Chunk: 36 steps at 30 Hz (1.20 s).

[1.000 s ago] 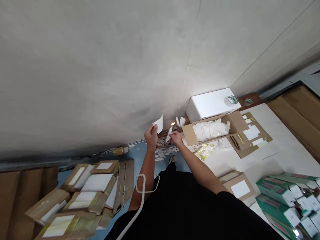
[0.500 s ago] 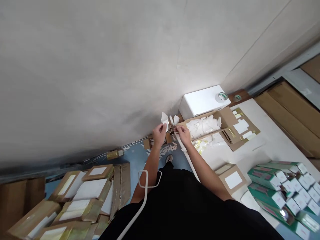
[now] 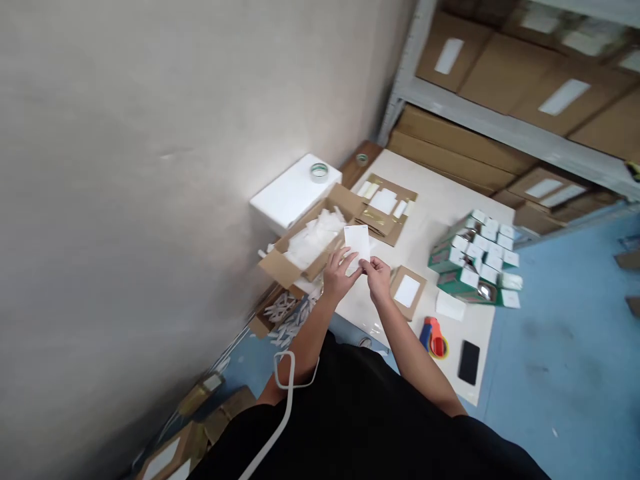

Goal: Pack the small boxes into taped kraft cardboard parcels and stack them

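Observation:
A small white paper slip (image 3: 357, 241) with faint print along its top edge is held up over the near edge of the table. My left hand (image 3: 339, 275) is closed on its lower left side, fingers lying across the paper. The lower right corner is pinched between the thumb and fingers of my right hand (image 3: 378, 277). Just left of the hands stands an open cardboard box (image 3: 283, 265) filled with white paper scraps (image 3: 315, 237). Close to my right forearm, a small closed carton (image 3: 415, 308) with a white label lies on the table.
On the white table (image 3: 420, 180) are a flattened cardboard piece (image 3: 395, 235), green boxes (image 3: 445, 257), a tape dispenser (image 3: 434, 337) and a black phone (image 3: 469, 362). A tape roll (image 3: 319, 173) sits on a white box (image 3: 285, 200). Shelving (image 3: 450, 100) stands behind; scraps (image 3: 293, 327) litter the floor.
My view has swung right, toward the table and shelving. My right hand has come from beside the scrap box to the paper slip, which both hands now hold flat.

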Tool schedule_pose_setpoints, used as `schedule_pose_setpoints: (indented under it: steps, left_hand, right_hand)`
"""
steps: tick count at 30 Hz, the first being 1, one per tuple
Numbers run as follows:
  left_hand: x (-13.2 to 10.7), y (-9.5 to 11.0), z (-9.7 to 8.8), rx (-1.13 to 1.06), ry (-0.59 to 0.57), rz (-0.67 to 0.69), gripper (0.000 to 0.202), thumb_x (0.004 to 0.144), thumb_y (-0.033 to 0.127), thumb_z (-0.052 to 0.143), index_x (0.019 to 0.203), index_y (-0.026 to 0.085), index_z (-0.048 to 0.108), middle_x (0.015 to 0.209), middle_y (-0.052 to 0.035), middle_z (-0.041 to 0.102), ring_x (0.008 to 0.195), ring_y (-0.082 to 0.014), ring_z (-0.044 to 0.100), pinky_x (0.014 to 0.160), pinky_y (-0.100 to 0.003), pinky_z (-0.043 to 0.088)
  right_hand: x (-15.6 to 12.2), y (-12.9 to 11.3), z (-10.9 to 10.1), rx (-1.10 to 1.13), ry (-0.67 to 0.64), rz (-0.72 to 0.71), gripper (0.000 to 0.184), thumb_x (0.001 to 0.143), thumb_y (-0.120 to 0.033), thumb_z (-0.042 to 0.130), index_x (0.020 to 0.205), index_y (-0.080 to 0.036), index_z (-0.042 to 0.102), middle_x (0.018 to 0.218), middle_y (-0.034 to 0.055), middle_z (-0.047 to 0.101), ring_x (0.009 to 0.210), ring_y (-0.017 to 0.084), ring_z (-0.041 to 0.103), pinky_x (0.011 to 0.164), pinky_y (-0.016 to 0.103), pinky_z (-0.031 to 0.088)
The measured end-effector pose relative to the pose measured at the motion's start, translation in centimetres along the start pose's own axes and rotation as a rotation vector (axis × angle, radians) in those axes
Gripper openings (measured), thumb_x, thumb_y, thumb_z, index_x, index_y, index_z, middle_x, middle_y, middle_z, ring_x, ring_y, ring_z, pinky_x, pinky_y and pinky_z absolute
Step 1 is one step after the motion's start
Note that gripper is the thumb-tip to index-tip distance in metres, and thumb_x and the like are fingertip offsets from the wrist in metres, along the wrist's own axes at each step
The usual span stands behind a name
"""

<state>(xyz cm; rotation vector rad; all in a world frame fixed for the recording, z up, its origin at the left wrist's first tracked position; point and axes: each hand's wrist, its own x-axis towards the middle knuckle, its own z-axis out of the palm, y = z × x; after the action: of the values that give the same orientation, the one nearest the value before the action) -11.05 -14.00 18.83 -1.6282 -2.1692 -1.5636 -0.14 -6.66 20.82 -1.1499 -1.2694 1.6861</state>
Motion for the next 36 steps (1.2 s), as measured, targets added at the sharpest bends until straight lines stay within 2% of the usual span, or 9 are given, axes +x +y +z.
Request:
schedule_pose_setpoints:
  steps: [3, 5, 8, 11, 15, 18, 21, 24, 36]
  left_hand:
    - [-0.8, 2.3, 4.7, -0.136, -0.162, -0.015, 0.054, 0.079, 0.046, 0.088, 0.126, 0.027, 0.07, 0.137, -0.0124, 0.065, 0.128, -0.0325, 0.061, 0.107, -0.048, 0.053]
    - [-1.7, 3.5, 7.8, -0.265, -0.183, -0.178, 0.053, 0.08, 0.048, 0.085, 0.125, 0.026, 0.067, 0.136, -0.0128, 0.065, 0.122, -0.0299, 0.064, 0.096, -0.043, 0.058]
    - [-3.3, 4.4, 11.9, -0.478, -0.149, -0.5, 0.034, 0.086, 0.047, 0.077, 0.105, 0.023, 0.064, 0.107, -0.0086, 0.072, 0.097, -0.0218, 0.07, 0.081, -0.034, 0.058]
    - [-4.6, 4.2, 14.8, -0.633, -0.217, -0.655, 0.033, 0.076, 0.043, 0.082, 0.084, 0.022, 0.059, 0.082, -0.0015, 0.067, 0.08, -0.0171, 0.068, 0.079, -0.031, 0.056]
    - [-6.1, 3.7, 17.2, -0.639, -0.275, -0.742, 0.033, 0.069, 0.038, 0.082, 0.079, 0.022, 0.055, 0.078, 0.0011, 0.065, 0.074, -0.0148, 0.065, 0.076, -0.029, 0.053]
    - [-7.1, 3.2, 18.4, -0.504, -0.316, -0.735, 0.028, 0.07, 0.037, 0.077, 0.077, 0.022, 0.054, 0.075, 0.0023, 0.064, 0.073, -0.0144, 0.063, 0.076, -0.028, 0.052]
    - [-8.1, 2.4, 19.3, -0.335, -0.377, -0.705, 0.02, 0.073, 0.034, 0.072, 0.077, 0.023, 0.056, 0.074, 0.0024, 0.064, 0.073, -0.0151, 0.062, 0.077, -0.028, 0.051]
    - [-9.1, 1.3, 20.0, -0.203, -0.459, -0.703, 0.013, 0.076, 0.029, 0.069, 0.077, 0.023, 0.058, 0.076, 0.0018, 0.066, 0.076, -0.0164, 0.064, 0.078, -0.028, 0.051]
    - [-11.0, -1.6, 22.6, 0.054, -0.678, -0.724, 0.008, 0.084, 0.02, 0.065, 0.08, 0.023, 0.058, 0.085, -0.0019, 0.072, 0.084, -0.0193, 0.067, 0.079, -0.028, 0.046]
  right_hand:
    - [0.5, 0.4, -5.8, 0.036, 0.152, 0.023, 0.034, 0.073, -0.053, 0.077, 0.077, -0.021, 0.067, 0.067, -0.0022, 0.063, 0.068, 0.016, 0.059, 0.069, 0.029, 0.052]
    - [0.7, 0.8, -9.5, 0.033, 0.169, 0.047, 0.036, 0.071, -0.055, 0.078, 0.076, -0.021, 0.067, 0.068, -0.0014, 0.064, 0.069, 0.016, 0.06, 0.069, 0.029, 0.051]
    - [0.3, 2.1, -13.9, 0.027, 0.141, 0.082, 0.039, 0.069, -0.057, 0.08, 0.073, -0.021, 0.067, 0.069, -0.0005, 0.066, 0.068, 0.016, 0.059, 0.068, 0.029, 0.05]
    - [-0.6, 4.1, -17.0, 0.041, 0.152, 0.118, 0.041, 0.07, -0.059, 0.08, 0.073, -0.021, 0.066, 0.07, -0.0006, 0.066, 0.068, 0.016, 0.059, 0.069, 0.029, 0.05]
    - [-1.4, 7.5, -19.7, -0.026, 0.244, 0.154, 0.044, 0.073, -0.064, 0.074, 0.069, -0.021, 0.066, 0.07, 0.0003, 0.065, 0.07, 0.017, 0.059, 0.066, 0.029, 0.05]
    - [-1.4, 10.1, -21.2, -0.165, 0.262, 0.181, 0.04, 0.078, -0.061, 0.066, 0.069, -0.022, 0.068, 0.063, -0.0018, 0.06, 0.065, 0.018, 0.057, 0.065, 0.03, 0.049]
    - [-1.0, 12.2, -22.1, -0.289, 0.259, 0.243, 0.035, 0.079, -0.048, 0.067, 0.095, -0.018, 0.075, 0.056, -0.0064, 0.055, 0.063, 0.018, 0.059, 0.07, 0.031, 0.05]
    - [-0.6, 13.9, -22.1, -0.419, 0.299, 0.275, 0.047, 0.075, -0.035, 0.07, 0.118, -0.015, 0.07, 0.06, -0.007, 0.058, 0.07, 0.02, 0.064, 0.076, 0.031, 0.051]
    - [-0.3, 18.5, -20.5, -0.683, 0.359, 0.392, 0.019, 0.086, -0.026, 0.062, 0.103, -0.026, 0.054, 0.079, -0.0033, 0.067, 0.081, 0.022, 0.067, 0.073, 0.029, 0.044]
